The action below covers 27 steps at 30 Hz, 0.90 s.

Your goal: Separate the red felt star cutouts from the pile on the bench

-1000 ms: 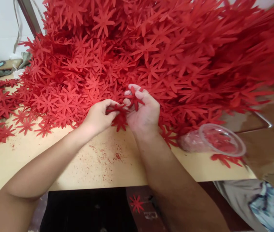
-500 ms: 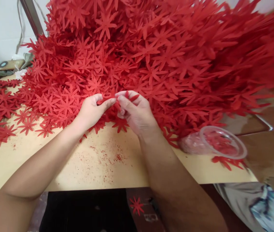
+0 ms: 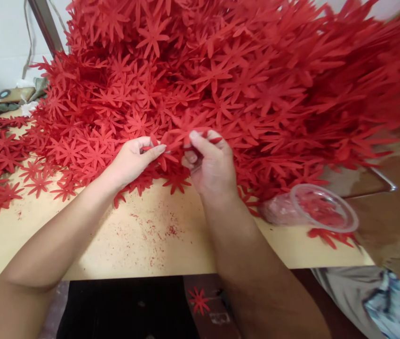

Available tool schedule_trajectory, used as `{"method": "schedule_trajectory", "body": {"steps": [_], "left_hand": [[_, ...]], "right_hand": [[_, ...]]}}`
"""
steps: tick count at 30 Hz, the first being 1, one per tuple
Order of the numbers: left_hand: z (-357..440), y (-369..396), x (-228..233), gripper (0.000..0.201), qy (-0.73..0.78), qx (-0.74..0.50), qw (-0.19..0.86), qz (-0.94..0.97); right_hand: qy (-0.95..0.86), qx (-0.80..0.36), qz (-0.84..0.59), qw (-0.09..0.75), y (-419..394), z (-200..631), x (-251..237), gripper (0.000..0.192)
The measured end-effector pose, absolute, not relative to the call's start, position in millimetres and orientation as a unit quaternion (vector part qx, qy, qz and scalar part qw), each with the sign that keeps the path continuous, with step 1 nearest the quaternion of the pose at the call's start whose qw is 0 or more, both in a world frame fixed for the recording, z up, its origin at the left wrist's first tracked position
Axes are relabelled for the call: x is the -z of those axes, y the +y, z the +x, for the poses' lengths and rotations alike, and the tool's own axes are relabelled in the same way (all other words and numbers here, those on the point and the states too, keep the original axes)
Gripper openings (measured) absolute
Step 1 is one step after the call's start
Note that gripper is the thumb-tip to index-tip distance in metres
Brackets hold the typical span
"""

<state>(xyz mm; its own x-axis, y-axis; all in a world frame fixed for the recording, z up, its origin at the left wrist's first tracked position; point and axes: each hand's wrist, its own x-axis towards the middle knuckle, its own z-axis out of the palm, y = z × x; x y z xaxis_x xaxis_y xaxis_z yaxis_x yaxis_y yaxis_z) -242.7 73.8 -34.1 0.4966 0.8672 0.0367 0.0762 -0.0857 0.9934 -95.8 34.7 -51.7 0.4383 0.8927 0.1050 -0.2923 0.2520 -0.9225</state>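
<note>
Both forearms extend from 6 o'clock over the desk edge and converge at the foot of the heap of red flower cut-outs, which fills the view from 9 to 3 o'clock. The left hand, fingers curled, pinches a red flower cut-out between thumb and forefinger. The right hand, knuckles up, pinches the same cut-out from 3 o'clock; a clear plastic cup lies tipped at 4 o'clock.

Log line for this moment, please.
left hand: pinching red flower cutout | right hand: pinching same cutout | pile: behind hands | plastic cup: on its side, right
</note>
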Motion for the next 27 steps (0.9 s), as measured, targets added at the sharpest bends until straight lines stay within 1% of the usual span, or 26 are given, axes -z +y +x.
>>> {"method": "schedule_trajectory", "body": {"steps": [3, 7, 9, 11, 15, 16, 19, 21, 24, 27], "left_hand": [[-244.6, 77.5, 33.6, 0.015, 0.37, -0.376, 0.563, 0.636], [-245.1, 79.9, 33.1, 0.017, 0.357, -0.401, 0.544, 0.644], [-245.0, 79.9, 33.6, 0.02, 0.367, -0.405, 0.529, 0.649], [-244.6, 79.5, 34.0, 0.022, 0.383, -0.399, 0.516, 0.654], [-242.9, 77.8, 33.1, 0.027, 0.414, -0.385, 0.495, 0.66], [-242.3, 77.2, 32.8, 0.028, 0.417, -0.384, 0.494, 0.66], [-240.4, 75.3, 33.6, 0.029, 0.419, -0.385, 0.498, 0.654], [-239.1, 74.2, 35.5, 0.033, 0.424, -0.391, 0.504, 0.643], [-237.6, 73.3, 37.9, 0.035, 0.412, -0.385, 0.54, 0.625], [-236.3, 73.2, 36.5, 0.028, 0.371, -0.376, 0.575, 0.625]], "right_hand": [[-0.306, -0.382, -0.472, 0.733, 38.6, -87.6, 53.5, 0.028], [-0.302, -0.409, -0.509, 0.695, 42.6, -92.0, 59.8, 0.022], [-0.314, -0.413, -0.517, 0.681, 43.4, -95.8, 63.0, 0.023], [-0.314, -0.4, -0.516, 0.689, 42.8, -98.0, 63.8, 0.024], [-0.318, -0.4, -0.488, 0.708, 38.1, -100.3, 57.7, 0.013], [-0.331, -0.407, -0.48, 0.703, 36.8, -101.3, 55.8, 0.015], [-0.378, -0.43, -0.456, 0.682, 34.2, -105.5, 53.0, 0.03], [-0.408, -0.447, -0.44, 0.664, 34.0, -108.2, 54.1, 0.035], [-0.432, -0.451, -0.424, 0.656, 35.4, -109.8, 58.9, 0.034], [-0.421, -0.423, -0.419, 0.684, 37.9, -109.1, 64.8, 0.029]]}}
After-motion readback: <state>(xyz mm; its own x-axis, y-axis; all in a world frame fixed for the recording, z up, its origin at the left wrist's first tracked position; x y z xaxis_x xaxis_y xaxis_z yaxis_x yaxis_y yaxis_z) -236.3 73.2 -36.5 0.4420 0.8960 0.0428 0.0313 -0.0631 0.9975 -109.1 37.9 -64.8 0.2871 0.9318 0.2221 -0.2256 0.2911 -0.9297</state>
